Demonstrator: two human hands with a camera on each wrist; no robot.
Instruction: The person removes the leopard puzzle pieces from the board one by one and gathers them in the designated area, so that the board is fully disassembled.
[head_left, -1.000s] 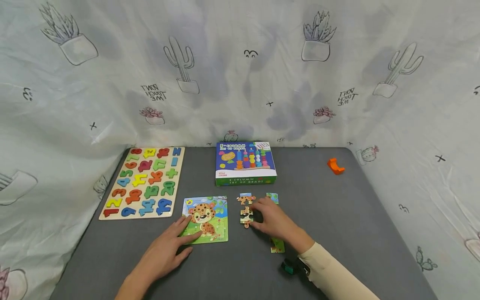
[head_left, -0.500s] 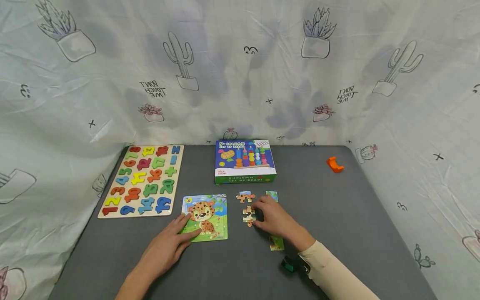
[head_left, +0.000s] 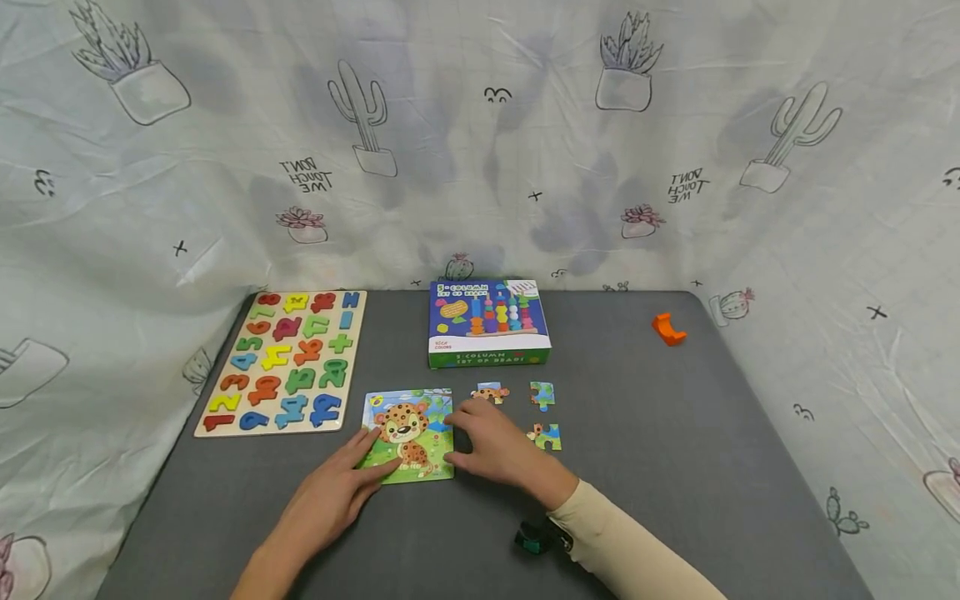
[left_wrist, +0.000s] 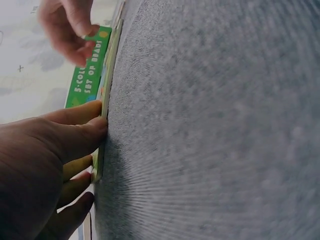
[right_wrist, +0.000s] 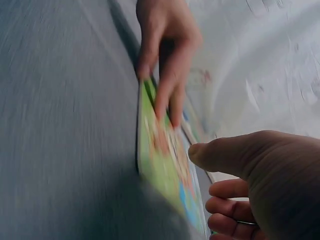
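Your left hand (head_left: 336,490) has its fingers extended and apart, their tips resting on the flat square board (head_left: 407,433), green and blue with a printed spotted cub, on the dark grey tabletop (head_left: 675,450). Your right hand (head_left: 492,443) is at the board's right edge, thumb and fingertips apart; I cannot tell whether they touch it. Just beyond lies an orange-and-blue jigsaw piece (head_left: 492,392), near the blue cardboard bead-set box (head_left: 487,321)
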